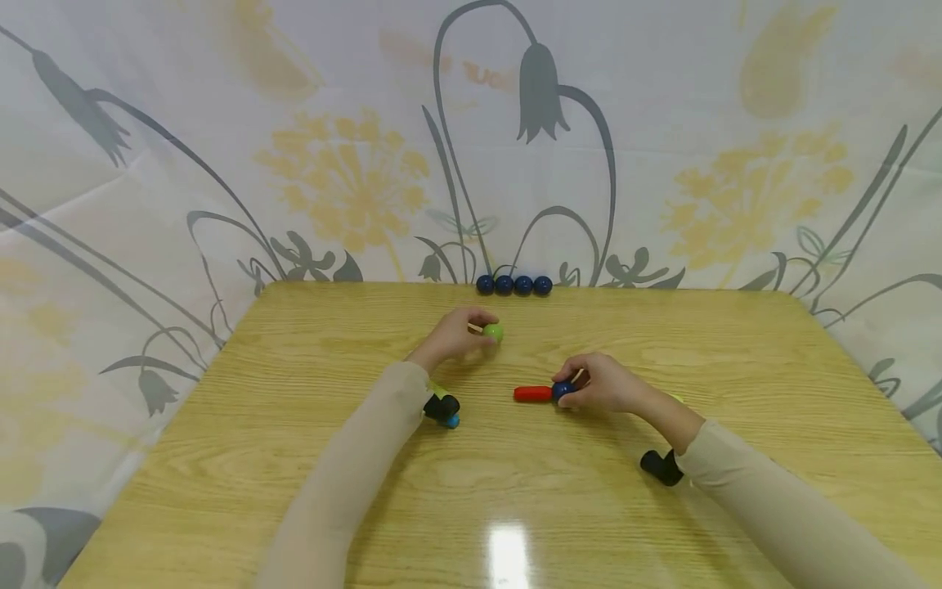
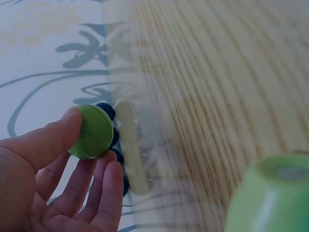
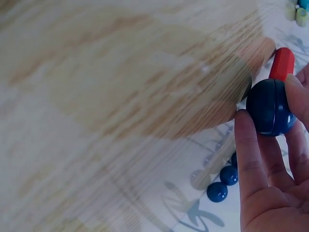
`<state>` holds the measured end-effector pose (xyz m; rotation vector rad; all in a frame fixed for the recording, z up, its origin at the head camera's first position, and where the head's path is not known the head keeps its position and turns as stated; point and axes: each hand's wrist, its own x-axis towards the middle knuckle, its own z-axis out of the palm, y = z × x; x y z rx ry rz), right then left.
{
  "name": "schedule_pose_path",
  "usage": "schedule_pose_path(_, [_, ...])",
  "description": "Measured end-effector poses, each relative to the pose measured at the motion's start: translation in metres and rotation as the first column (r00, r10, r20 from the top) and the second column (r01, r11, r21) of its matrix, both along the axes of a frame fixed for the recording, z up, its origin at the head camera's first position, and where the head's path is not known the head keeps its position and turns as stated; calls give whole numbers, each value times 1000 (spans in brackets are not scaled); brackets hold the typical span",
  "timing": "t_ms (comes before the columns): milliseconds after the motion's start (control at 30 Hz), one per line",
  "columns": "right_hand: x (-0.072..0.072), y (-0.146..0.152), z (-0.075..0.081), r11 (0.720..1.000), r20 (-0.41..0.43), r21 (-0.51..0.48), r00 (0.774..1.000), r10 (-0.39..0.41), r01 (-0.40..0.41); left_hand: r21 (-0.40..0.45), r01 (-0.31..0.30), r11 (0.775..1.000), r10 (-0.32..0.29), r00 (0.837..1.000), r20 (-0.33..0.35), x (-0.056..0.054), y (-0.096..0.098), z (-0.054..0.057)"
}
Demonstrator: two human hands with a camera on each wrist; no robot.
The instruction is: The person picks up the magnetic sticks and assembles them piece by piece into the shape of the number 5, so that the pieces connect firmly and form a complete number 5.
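In the head view my left hand point(image 1: 459, 335) pinches a light green ball point(image 1: 493, 333) between thumb and fingertips. A seam line circles the green ball point(image 2: 94, 131) in the left wrist view, and the other fingers curl loosely beneath it. My right hand point(image 1: 602, 383) grips a dark blue ball point(image 1: 562, 392), thumb on one side and fingers on the other. A red rod point(image 1: 533, 394) lies against the left side of that ball. In the right wrist view the red rod point(image 3: 282, 64) extends behind the blue ball point(image 3: 271, 107).
A row of several dark blue balls point(image 1: 513, 285) stands along the table's back edge, before the flower-patterned cloth point(image 1: 353, 123). Next to the left wrist's black camera, a small bright blue thing point(image 1: 452, 420) shows partly. The wooden table point(image 1: 471, 507) reflects light at the front.
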<state>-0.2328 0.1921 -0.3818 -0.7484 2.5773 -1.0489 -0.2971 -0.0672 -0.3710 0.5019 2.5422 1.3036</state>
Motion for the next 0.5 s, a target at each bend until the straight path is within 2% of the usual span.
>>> schedule_pose_path(300, [1, 0, 3, 1000, -14, 5, 1000, 10, -10, 44, 35, 998, -37, 998, 43, 21, -6, 4])
schedule_pose_path(500, [2, -1, 5, 1000, -30, 16, 999, 12, -12, 17, 59, 998, -60, 996, 62, 32, -12, 1])
